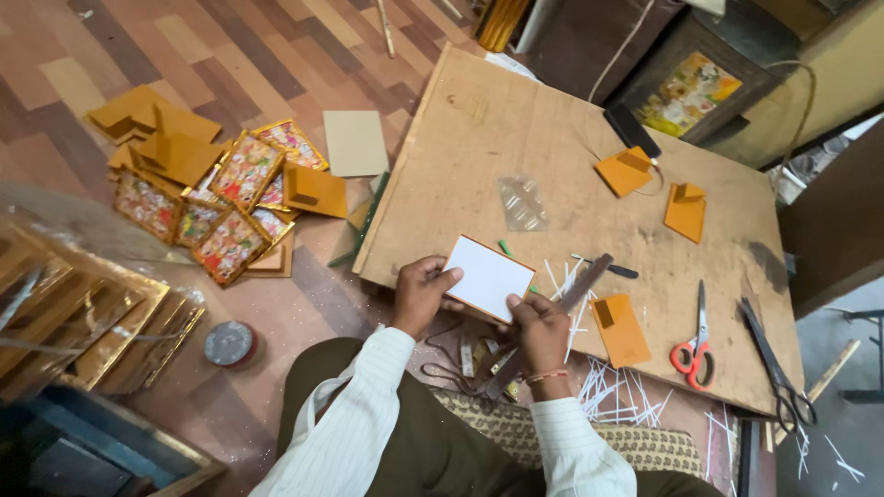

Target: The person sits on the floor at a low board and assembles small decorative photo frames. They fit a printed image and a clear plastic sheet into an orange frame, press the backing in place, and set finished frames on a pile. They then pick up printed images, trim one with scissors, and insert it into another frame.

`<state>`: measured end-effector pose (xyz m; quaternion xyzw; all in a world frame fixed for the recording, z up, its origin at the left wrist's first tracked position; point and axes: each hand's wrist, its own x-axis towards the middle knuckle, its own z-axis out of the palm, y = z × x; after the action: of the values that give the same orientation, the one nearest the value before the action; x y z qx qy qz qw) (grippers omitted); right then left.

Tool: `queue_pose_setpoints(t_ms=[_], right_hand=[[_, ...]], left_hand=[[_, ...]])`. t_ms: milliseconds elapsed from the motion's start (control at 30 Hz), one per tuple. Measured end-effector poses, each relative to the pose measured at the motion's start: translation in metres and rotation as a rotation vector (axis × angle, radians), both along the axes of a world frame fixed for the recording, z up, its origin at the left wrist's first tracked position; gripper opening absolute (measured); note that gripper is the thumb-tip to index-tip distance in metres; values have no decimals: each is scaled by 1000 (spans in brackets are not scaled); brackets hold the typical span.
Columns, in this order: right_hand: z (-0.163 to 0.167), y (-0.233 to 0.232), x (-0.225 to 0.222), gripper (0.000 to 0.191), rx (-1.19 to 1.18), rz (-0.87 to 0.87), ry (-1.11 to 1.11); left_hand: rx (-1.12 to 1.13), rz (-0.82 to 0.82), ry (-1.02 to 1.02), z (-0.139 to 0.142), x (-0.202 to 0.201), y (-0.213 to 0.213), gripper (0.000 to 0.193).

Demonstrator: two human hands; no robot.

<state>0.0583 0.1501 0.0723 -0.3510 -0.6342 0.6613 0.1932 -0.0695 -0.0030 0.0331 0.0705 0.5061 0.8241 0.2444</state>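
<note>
I am seeing framed pictures point(230, 198) lying far left on the floor. My left hand point(419, 294) is gripping the white card point(489, 278) at the board's point(479, 138) near edge; my right hand point(541, 329) is pinching its corner, probably also holding a flat tool point(552, 317). Red scissors point(695, 345) are lying right.

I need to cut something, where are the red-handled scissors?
In the head view, the red-handled scissors lie on the wooden board, right of the right hand, between an orange card and black shears.

The desk point(479, 138) lies bare across its far left — open passage there; on the right, orange backing cards point(624, 171), red-handled scissors point(696, 350) and black shears point(778, 373) crowd the way.
</note>
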Motion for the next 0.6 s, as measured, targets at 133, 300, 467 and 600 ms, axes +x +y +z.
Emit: queue_pose_setpoints(t_ms=[133,300,467,600], right_hand=[[-22,19,14,27,213,33,30],[-27,95,54,45,877,-133,-158],[-12,174,78,71,1207,112,-378],[-11,179,69,60,937,22,-532]], left_hand=[[-42,11,-15,-8,8,4,24],[-49,75,-83,-17,4,-1,27],[-76,131,-113,-14,1,8,29],[-10,98,-121,-10,2,9,30]])
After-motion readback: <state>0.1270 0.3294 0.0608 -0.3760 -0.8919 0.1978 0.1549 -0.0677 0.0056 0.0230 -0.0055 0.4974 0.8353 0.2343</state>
